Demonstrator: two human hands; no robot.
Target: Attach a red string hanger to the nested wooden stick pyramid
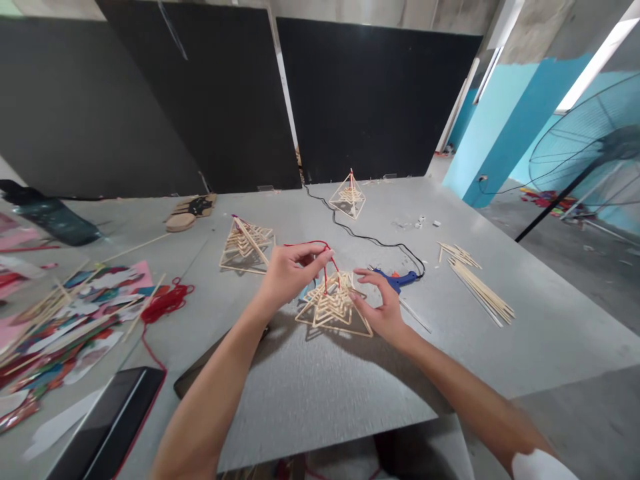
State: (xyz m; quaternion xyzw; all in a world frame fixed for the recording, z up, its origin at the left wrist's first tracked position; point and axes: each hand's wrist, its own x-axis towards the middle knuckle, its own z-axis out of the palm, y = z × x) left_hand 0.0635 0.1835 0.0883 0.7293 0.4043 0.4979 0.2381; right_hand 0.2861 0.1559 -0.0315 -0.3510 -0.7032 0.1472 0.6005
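A layered pyramid frame of thin wooden sticks [333, 310] stands on the grey table in front of me. My left hand [295, 270] is above its left side, thumb and forefinger pinched on a red yarn [326, 267] that runs down to the frame's upper part. At the frame's right side is my right hand [383, 307], thumb and forefinger apart, the fingertips by the sticks. Whether they touch the sticks I cannot tell. Just behind the right hand lies a blue glue gun [397, 280] with a black cord.
Two more stick pyramids, one at left [245, 247] and one at the back [349, 195], stand on the table [320, 387]. A red yarn bundle [167, 300] and paper scraps lie left. Loose sticks [480, 290] are at right. A black case [113, 420] lies front left, a bottle [50, 213] far left.
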